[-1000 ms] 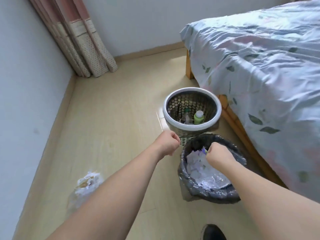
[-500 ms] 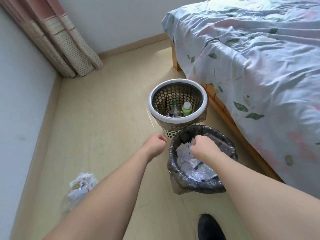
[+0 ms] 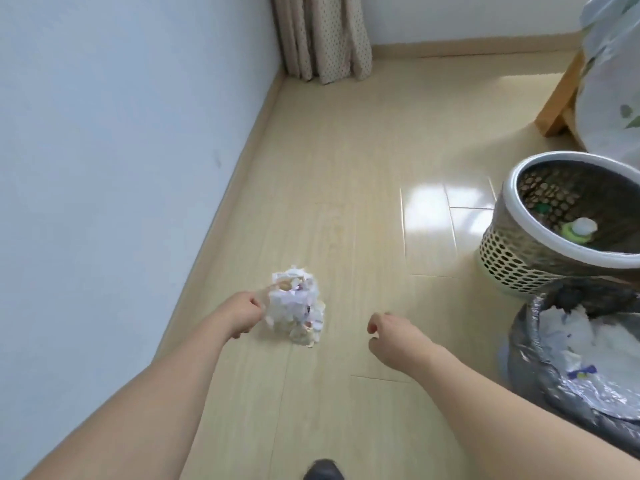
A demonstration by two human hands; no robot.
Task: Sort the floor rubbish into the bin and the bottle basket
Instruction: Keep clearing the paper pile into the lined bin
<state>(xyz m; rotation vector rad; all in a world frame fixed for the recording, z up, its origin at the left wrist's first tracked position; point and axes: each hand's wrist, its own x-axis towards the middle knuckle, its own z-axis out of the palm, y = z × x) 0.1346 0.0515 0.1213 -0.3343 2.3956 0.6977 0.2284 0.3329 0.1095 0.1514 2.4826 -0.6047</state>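
A clear plastic bag of crumpled paper scraps [image 3: 298, 308] lies on the wood floor near the left wall. My left hand [image 3: 242, 313] pinches the bag's left edge. My right hand [image 3: 391, 336] hovers over the bare floor to the bag's right, fingers loosely curled, holding nothing. At the right edge sits the bin [image 3: 540, 382] with a black liner, holding white paper and foil. Behind it stands the perforated bottle basket [image 3: 509, 199] with a white rim; a green bottle with a white cap [image 3: 339, 228] lies inside.
A pale blue wall [image 3: 121, 168] runs along the left with a skirting board. A dotted curtain [image 3: 322, 36] hangs in the far corner. A bed leg [image 3: 561, 105] and leaf-print sheet [image 3: 613, 81] are at the upper right. My dark shoe [image 3: 323, 472] shows at the bottom.
My view has swung left from the bin to the bag on the floor. My left hand reached down and took hold of the bag; my right hand left the bin, empty.
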